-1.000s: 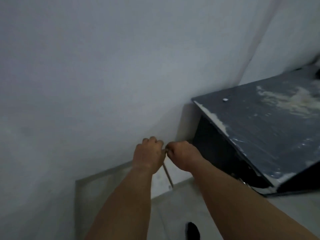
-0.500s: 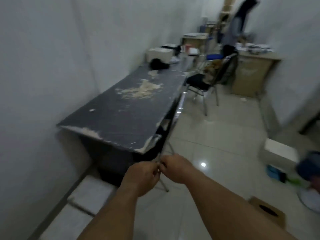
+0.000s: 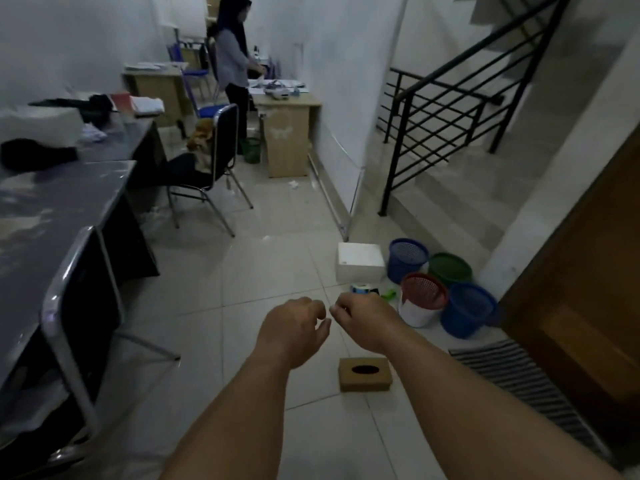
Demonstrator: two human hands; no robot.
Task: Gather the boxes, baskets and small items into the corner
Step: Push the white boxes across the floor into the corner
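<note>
Since the earlier frames the view has swung away from the dark grey worktop (image 3: 52,202) toward the open tiled floor, and the thin stick that ran between the two hands is no longer visible. The left hand (image 3: 294,329) and right hand (image 3: 363,320) are held out at mid-height, knuckles up and nearly meeting. The left grip is loosely curled around nothing. The right fingertips are drawn together, and whether they pinch something small cannot be told. Most of the task's things already sit together by the foot of the stairs: a white foam box (image 3: 360,266), a blue mesh basket (image 3: 407,259), a green basket (image 3: 450,268), a red mesh basket (image 3: 424,289), a second blue basket (image 3: 467,310), and a small tape roll (image 3: 360,288) just in front of the foam box. The brown cardboard tissue box (image 3: 365,374) lies apart on the floor, under the right forearm. It is probably the next piece to move: the person should stoop, take it by its long sides, and set it against the cluster without knocking the light baskets.
</note>
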